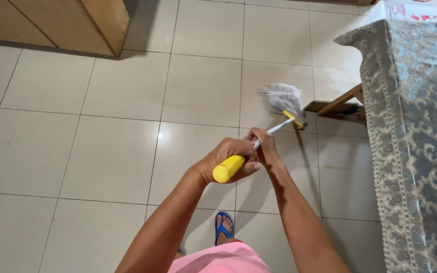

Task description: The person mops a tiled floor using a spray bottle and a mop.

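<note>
While a blue flip-flop [223,228] and the hem of pink clothing [221,260] fill the bottom edge of the view, a person standing on a pale tiled floor [77,151] works a string mop with both bare hands, arms reaching forward and down. Nearest the camera, the left hand [227,157] wraps shut around the yellow grip [228,169] at the top of the mop handle, whose butt end pokes out below the thumb, a hold that appears suited to steering the pole from its top. Just beyond it, touching or nearly touching the left, the right hand [264,146] closes its fingers around the thin white shaft [274,128], seemingly placed lower to press and guide. From the right fingers the shaft runs forward and to the right, well clear of both hands, to a yellow collar [294,120] and the grey-white mop head [281,97], which lies spread on the tiles. Just beside the mop head, a wooden frame [337,105] shows beneath a table draped in a patterned lace cloth [416,126] hanging along the right side. Farthest off, at upper left, stands a wooden cabinet [77,23].
</note>
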